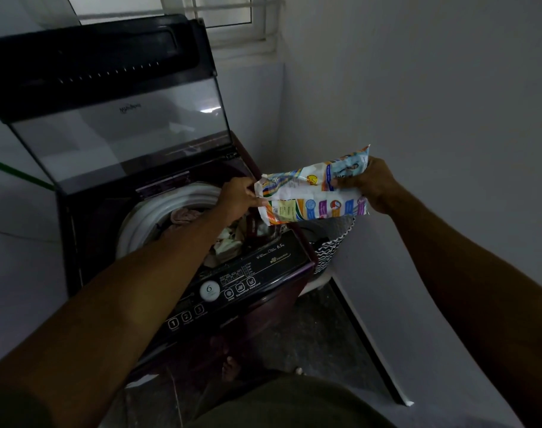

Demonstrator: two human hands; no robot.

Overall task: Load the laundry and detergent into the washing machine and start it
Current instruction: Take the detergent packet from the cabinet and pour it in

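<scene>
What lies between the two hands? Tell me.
In the head view, the detergent packet spans the gap: the left hand pinches its left end, the right hand grips its right end.

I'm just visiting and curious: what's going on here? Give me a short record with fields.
place: corner of a dim room by a window
machine: top-loading washing machine, lid raised
drum: laundry already inside
packet: detergent packet held over the machine's right edge
left hand: pinches the packet's left end
right hand: grips the packet's right end
beside machine: patterned basket on the right
controls: control panel at the front, untouched
</scene>
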